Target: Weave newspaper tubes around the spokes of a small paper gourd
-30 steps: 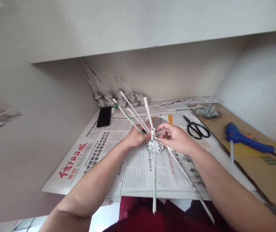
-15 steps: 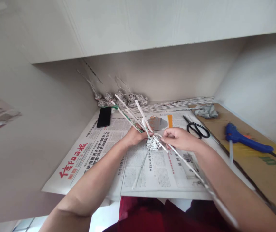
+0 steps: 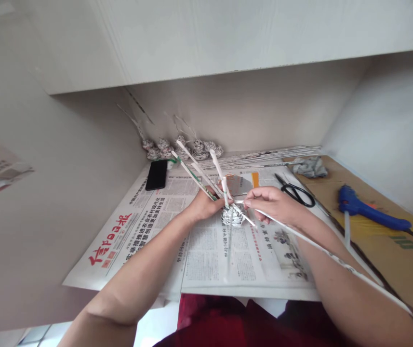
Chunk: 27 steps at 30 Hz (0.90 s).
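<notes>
A small round piece woven from rolled paper [image 3: 232,217] is held just above the newspaper [image 3: 206,262], several white paper sticks standing out of it. My left hand [image 3: 206,205] is closed around its left side at the base of the sticks; the fingertips behind are partly hidden. Between thumb and forefinger, my right hand [image 3: 266,205] pinches a long white paper strip [image 3: 311,241], which runs from the weave back over my right forearm. One stick points down toward me, blurred.
Several finished woven gourd shapes [image 3: 199,148] stand along the back wall beside a bundle of paper sticks [image 3: 257,156]. A black phone [image 3: 156,175] lies left. Black scissors [image 3: 296,191] and a blue glue gun [image 3: 372,210] on cardboard [image 3: 379,260] lie right.
My right hand has drawn slightly up and right, and the strip's free end has swung right over my forearm. The woven piece has turned a little, its sticks shifting right.
</notes>
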{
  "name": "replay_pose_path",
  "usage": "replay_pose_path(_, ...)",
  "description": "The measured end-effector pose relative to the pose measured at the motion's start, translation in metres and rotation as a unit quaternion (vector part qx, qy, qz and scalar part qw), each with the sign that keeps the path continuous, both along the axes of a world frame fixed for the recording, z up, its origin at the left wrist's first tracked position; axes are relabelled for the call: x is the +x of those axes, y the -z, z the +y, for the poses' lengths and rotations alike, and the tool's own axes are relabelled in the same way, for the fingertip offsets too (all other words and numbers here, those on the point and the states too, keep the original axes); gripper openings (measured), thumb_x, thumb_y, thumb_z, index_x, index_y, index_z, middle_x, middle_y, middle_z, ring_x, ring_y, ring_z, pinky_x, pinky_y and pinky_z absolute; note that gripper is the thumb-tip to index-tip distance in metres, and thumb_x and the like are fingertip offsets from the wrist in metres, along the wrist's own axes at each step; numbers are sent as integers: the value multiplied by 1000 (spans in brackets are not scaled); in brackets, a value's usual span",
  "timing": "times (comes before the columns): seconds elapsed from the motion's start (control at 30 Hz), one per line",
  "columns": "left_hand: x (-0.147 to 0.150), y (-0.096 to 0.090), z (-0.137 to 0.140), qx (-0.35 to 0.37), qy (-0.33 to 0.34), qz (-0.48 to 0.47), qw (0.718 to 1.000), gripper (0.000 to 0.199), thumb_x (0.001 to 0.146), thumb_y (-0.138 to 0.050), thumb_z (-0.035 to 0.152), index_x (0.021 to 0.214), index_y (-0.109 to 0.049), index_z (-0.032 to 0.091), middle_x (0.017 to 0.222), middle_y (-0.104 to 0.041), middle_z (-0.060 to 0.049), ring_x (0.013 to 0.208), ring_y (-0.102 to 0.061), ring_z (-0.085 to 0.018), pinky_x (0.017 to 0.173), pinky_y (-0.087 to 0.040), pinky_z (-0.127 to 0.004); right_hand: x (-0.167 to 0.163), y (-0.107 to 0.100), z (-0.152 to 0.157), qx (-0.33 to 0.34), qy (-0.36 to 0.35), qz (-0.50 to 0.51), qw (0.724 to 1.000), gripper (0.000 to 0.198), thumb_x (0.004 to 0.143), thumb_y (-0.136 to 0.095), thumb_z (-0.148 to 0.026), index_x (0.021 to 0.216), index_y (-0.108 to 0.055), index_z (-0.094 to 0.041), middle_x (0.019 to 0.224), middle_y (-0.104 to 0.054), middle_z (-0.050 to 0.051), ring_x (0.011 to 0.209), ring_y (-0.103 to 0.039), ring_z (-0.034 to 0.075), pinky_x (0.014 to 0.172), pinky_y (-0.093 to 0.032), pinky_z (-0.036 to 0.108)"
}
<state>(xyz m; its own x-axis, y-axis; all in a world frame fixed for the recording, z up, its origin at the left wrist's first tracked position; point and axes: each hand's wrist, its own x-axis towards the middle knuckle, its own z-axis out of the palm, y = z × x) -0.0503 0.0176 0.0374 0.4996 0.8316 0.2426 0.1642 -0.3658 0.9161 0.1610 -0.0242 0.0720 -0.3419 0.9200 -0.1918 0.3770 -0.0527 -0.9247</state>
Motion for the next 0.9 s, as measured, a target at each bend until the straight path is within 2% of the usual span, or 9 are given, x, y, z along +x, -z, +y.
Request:
replay_pose_path(0.1, 3, 0, -3, 33, -22, 14, 999, 18, 73, -71, 29, 76, -65, 12, 71, -64, -2, 68, -57, -12, 67, -47, -23, 0, -3, -4, -17, -35, 16, 999, 20, 82, -59, -38, 75, -56, -20, 45, -52, -6, 38, -44, 7, 39, -36, 19)
replay_pose_path(0.2, 6, 2, -4, 30, -36, 6, 999, 14, 74, -69, 25, 79, -66, 12, 75, -65, -3, 70, -59, -13, 69, -48, -24, 0, 0, -5, -20, -66, -15, 998, 22, 83, -58, -41, 76, -54, -20, 48, -55, -4, 40, -49, 9, 40, -38, 20)
replay_pose_path(0.3, 6, 3, -4, 27, -15, 8, 1000, 13, 77, -65, 23, 85, -68, 13, 80, -68, -4, 75, -62, -14, 73, -49, -24, 0, 3, -6, -15, -98, -51, 994, 22, 85, -57, -42, 81, -54, -20, 54, -61, -2, 44, -54, 11, 43, -41, 21)
replay_pose_path(0.4, 5, 2, -4, 41, 3, 33, 999, 14, 82, -59, 21, 87, -69, 13, 83, -70, -5, 79, -63, -16, 78, -49, -26, -1, 7, -5, 17, -121, -65, 990, 20, 86, -57, -41, 87, -57, -21, 65, -67, 0, 54, -59, 12, 48, -44, 22)
replay_pose_path(0.53, 3, 3, -3, 68, -3, 58, 996, 16, 83, -56, 19, 90, -70, 14, 86, -70, -5, 82, -63, -16, 81, -49, -27, -3, 8, -5, 52, -109, -62, 991, 20, 86, -58, -40, 88, -60, -20, 74, -70, 1, 58, -60, 11, 50, -42, 22)
replay_pose_path(0.63, 4, 3, -3, 65, -2, 64, 996, 17, 83, -56, 20, 93, -69, 15, 86, -69, -5, 82, -63, -16, 79, -49, -27, -3, 6, -5, 24, -86, -30, 996, 22, 86, -58, -40, 87, -60, -19, 79, -71, 3, 54, -60, 10, 46, -40, 21)
replay_pose_path(0.77, 5, 2, -4, 49, 13, 59, 997, 16, 83, -56, 20, 91, -68, 14, 80, -68, -4, 75, -61, -15, 73, -49, -25, -3, 3, -4, -1, -68, 38, 997, 29, 85, -59, -45, 86, -60, -16, 73, -68, 3, 49, -59, 9, 40, -36, 19)
replay_pose_path(0.9, 5, 1, -5, 75, 15, 63, 995, 14, 83, -54, 19, 86, -67, 15, 75, -65, -3, 75, -60, -16, 72, -49, -25, -6, 3, -3, -18, -46, 110, 993, 30, 87, -56, -46, 92, -63, -17, 74, -65, 2, 52, -59, 9, 41, -38, 19)
